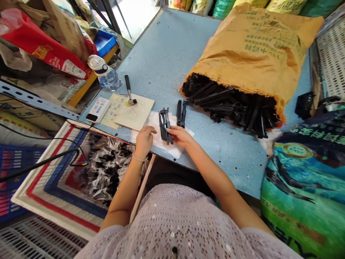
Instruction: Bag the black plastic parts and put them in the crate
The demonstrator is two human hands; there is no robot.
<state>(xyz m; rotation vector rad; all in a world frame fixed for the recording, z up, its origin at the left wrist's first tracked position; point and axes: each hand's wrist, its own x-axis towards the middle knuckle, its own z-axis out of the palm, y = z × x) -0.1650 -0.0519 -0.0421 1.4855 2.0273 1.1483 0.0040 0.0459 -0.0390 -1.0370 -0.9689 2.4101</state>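
Note:
My right hand [181, 136] is closed around the lower part of some black plastic parts [164, 126], which stand roughly upright over a white plastic sheet [175, 148]. My left hand [145, 141] is at the table's front edge, by the corner of a wooden board [137, 120]. Its fingers are curled in, and whatever they may hold is hidden. Just beyond my right hand lie more long black parts [184, 109] on the sheet. A large heap of similar black pieces [237, 104] spills from the mouth of an orange woven sack [256, 61].
A hammer [129, 90] rests on the board, beside a white box [99, 109] and a water bottle [107, 75]. Below left, a white basket [51, 180] holds bagged black pieces [107, 169]. A green-blue sack [304, 180] stands right of the blue table [172, 46].

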